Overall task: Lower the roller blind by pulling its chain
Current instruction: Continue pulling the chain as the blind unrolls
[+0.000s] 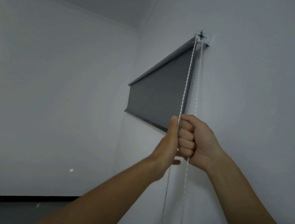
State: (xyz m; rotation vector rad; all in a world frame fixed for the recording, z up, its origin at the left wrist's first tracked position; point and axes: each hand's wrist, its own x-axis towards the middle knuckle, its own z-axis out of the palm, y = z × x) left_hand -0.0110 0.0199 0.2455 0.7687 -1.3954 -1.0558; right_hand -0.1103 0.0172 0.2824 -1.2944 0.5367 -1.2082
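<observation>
A grey roller blind [160,91] hangs partly unrolled on the right wall, its bottom bar near my hands. Its white bracket and clutch [201,37] sit at the top right end. A white bead chain [188,76] drops from the clutch in two strands. My right hand [194,141] is a fist closed on the chain; the right strand enters above the fist and comes out below it. My left hand [167,143] lies flat against the left strand, fingers straight and pointing up, beside the right fist. Whether it pinches the chain is hidden.
White walls meet in a corner [127,109] left of the blind. The ceiling is above. A dark skirting strip [23,198] and grey floor show at lower left. The chain's two strands hang on down past my forearms to the frame's bottom edge.
</observation>
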